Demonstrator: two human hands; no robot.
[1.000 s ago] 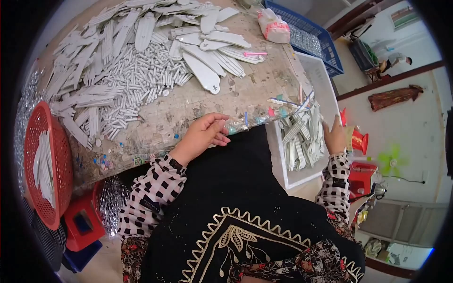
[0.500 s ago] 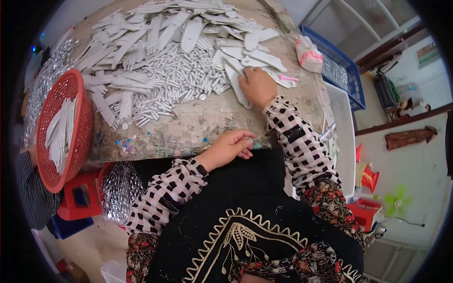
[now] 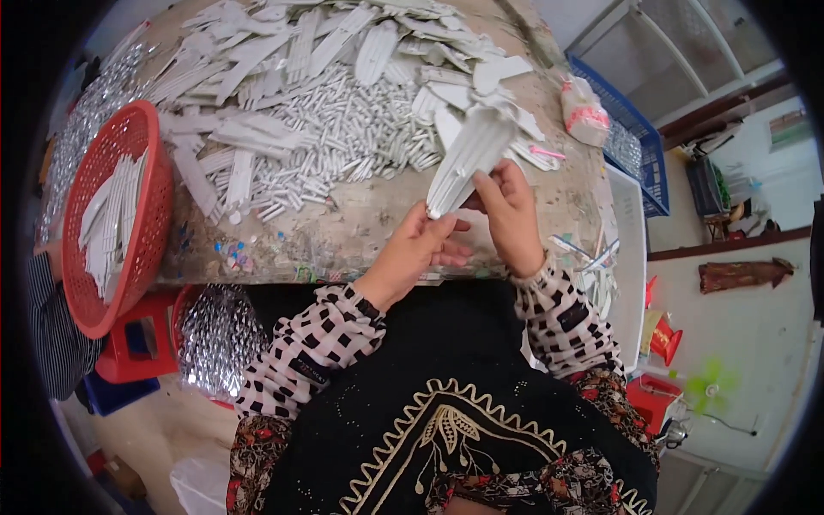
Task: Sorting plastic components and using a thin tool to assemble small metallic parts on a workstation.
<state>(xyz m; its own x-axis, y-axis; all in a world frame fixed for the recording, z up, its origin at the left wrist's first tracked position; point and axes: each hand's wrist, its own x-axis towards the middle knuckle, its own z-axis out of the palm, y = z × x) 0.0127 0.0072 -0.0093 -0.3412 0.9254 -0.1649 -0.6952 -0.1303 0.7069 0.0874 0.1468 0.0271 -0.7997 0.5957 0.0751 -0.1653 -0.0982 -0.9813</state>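
Between my hands, over the table's near part, a white ribbed plastic piece (image 3: 468, 154) is held up at a slant, narrow end down. My left hand (image 3: 422, 247) pinches that narrow lower end, its other fingers loosely curled. On the piece's right edge my right hand (image 3: 508, 210) has its thumb and fingers closed. Behind it lies a loose pile of small silvery-white cylinders (image 3: 352, 124). Similar white ribbed pieces (image 3: 343, 39) are heaped along the far side of the table.
At the left stands a red perforated basket (image 3: 159, 197) with white pieces inside, near another person's striped sleeve (image 3: 51, 318). Silver shiny strips (image 3: 219, 343) fill a container below the table edge. Right of the table are a blue crate (image 3: 657, 172) and a white bin (image 3: 637, 283).
My right hand has come back from the heap toward me, bringing a white ribbed piece. My left hand, empty before, has risen slightly and now grips the piece's narrow end.
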